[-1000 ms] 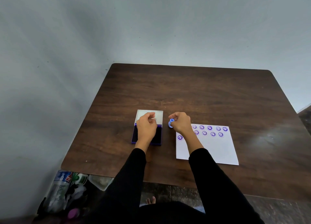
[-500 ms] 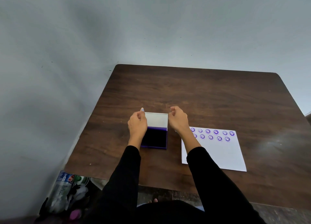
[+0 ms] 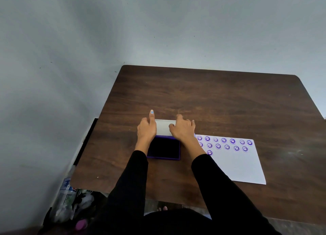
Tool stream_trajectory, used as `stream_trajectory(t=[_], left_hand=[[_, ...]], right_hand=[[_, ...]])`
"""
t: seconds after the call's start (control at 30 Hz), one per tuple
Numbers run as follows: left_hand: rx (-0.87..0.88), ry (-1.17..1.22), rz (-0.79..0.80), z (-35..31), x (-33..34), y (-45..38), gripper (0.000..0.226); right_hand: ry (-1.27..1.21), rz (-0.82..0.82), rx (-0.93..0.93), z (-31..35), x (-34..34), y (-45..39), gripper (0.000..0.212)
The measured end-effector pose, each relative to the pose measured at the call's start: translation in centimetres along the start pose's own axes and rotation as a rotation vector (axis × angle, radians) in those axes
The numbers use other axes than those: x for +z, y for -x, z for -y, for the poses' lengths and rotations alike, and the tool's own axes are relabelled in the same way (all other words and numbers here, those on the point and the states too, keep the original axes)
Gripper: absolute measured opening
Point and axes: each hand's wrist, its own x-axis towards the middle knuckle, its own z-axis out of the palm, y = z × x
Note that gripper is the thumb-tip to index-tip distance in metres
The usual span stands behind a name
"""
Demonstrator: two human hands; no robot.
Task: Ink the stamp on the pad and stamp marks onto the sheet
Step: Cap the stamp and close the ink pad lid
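1. The ink pad (image 3: 164, 147) lay open on the table (image 3: 229, 102), its white lid (image 3: 163, 127) between my hands
2. My left hand (image 3: 146, 128) touched the lid's left edge, index finger straight; I couldn't tell its grip
3. My right hand (image 3: 182, 128) curled round the lid's right edge
4. The sheet (image 3: 238, 164) lay just right of the ink pad

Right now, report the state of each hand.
Left hand: index finger straight against the white rectangular ink-pad lid; grip cannot be told.
Right hand: grips that lid's right edge.
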Motion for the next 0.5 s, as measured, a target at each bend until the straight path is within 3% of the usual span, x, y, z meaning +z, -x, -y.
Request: stream_trajectory(t=[0.2,0.5], left_hand=[[-0.015,0.06,0.023,-0.2,-0.6,-0.2,0.072],[0.045,0.093,-0.049,-0.8,-2.3,0.6,0.076]], right_hand=[[-0.255,-0.066,0.116,0.5,-0.8,-0.5,0.051],[-0.46,-0.275,0.19,0.7,-2.2,0.6,0.028]])
